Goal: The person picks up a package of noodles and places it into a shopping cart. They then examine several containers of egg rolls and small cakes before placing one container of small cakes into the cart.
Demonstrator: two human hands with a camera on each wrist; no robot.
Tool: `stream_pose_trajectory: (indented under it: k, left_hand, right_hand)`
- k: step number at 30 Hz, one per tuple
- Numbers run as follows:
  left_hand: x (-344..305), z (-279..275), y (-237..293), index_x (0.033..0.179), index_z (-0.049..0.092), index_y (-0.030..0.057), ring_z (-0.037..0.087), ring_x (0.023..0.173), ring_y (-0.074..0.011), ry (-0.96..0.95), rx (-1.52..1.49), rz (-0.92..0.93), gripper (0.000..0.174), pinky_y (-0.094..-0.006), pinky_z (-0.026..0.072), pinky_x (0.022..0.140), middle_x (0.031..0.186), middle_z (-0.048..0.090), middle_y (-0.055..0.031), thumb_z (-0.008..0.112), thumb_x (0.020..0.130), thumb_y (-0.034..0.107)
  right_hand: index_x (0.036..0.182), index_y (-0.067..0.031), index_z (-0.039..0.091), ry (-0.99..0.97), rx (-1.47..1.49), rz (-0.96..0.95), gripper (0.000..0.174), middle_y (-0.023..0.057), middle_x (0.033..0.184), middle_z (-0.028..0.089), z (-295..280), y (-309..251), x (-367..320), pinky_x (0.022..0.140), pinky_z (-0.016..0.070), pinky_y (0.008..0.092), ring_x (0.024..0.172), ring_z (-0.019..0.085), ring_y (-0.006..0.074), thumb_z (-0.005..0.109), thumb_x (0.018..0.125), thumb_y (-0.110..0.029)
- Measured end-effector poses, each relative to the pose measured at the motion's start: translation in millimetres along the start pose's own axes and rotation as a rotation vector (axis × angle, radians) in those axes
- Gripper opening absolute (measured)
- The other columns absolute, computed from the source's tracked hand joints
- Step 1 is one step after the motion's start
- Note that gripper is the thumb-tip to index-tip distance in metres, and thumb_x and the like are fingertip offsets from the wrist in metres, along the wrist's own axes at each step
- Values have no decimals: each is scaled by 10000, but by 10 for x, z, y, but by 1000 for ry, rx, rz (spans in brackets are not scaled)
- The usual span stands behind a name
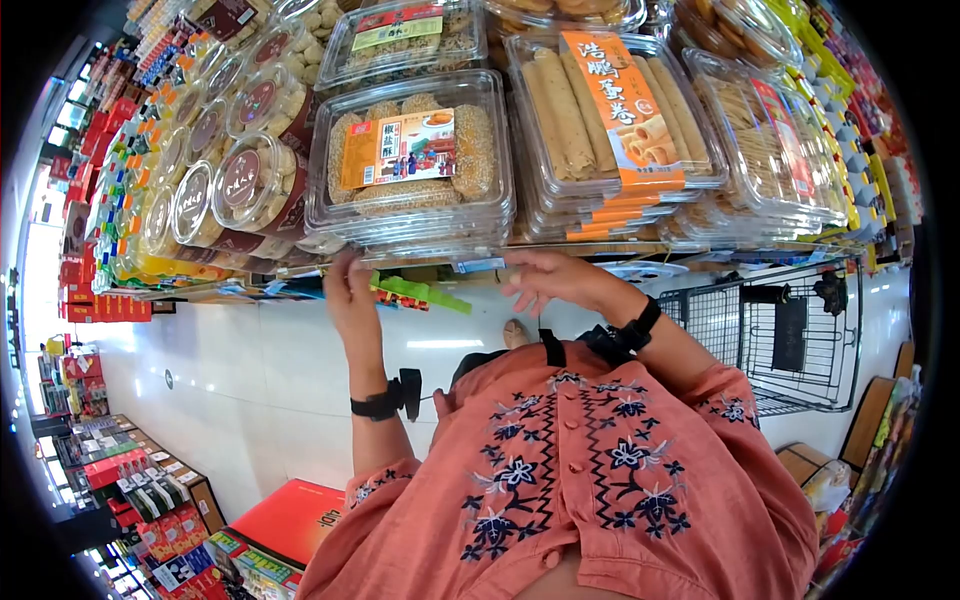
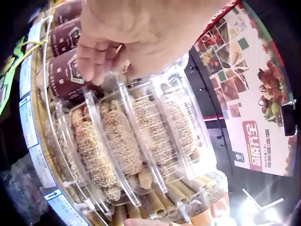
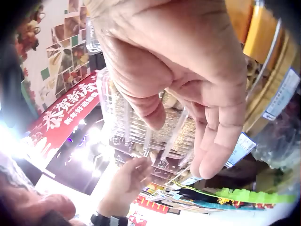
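Clear plastic boxes of sesame-coated pastries [image 1: 410, 155] stand stacked at the front of the display. My left hand [image 1: 350, 290] is at the stack's front left corner, with its fingertips right at the box edges. In the left wrist view the fingers of that hand [image 2: 136, 42] bend over the box ends, beside brown-labelled tubs [image 2: 66, 77]. My right hand [image 1: 565, 280] hovers before the shelf edge, below the stacked egg roll boxes [image 1: 620, 110]. Its fingers hang loosely bent with nothing between them, and the right wrist view shows this hand [image 3: 188, 80] in front of the sesame pastry stack.
Round tubs [image 1: 255, 180] fill the display's left side, and more boxed snacks [image 1: 765, 140] its right. Price tags [image 2: 40, 165] line the shelf edge. A wire shopping cart [image 1: 760, 330] stands to the right. Behind on the left is a red box [image 1: 290, 520].
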State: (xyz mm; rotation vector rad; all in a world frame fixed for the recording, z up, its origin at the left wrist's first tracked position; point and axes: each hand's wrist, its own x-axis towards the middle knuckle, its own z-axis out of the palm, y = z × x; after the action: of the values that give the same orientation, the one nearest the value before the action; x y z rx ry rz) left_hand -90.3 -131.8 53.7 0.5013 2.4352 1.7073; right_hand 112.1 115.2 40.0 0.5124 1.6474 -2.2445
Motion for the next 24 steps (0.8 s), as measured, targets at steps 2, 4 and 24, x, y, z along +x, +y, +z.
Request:
stream_pose_trajectory:
  k: [2,4,24]
  left_hand:
    - [-65,-71,294,1283,557,-16,607,922,-137,112,-52,88,349,-258,495,721,1135,624,-97,499,1024,209]
    - [-96,-125,582,1286,562,-8,593,905,-120,187,-78,191,338,-250,488,691,1125,618,-83,485,1034,205]
    - [228,-41,880,1282,551,-29,486,659,-49,173,-114,154,405,-197,395,556,831,583,-22,527,1030,287]
  right_hand:
    - [1458,14,363,-78,-119,-23,593,154,1148,635,34,-98,-72,734,572,324,934,684,225,567,983,-277]
    - [1449,14,374,-91,-175,-71,572,149,1147,634,155,-347,-226,747,564,313,942,680,210,559,988,-269]
    - [1504,-10,251,310,-436,-494,681,140,1070,659,518,-819,-628,724,498,275,840,618,135,620,944,-127]
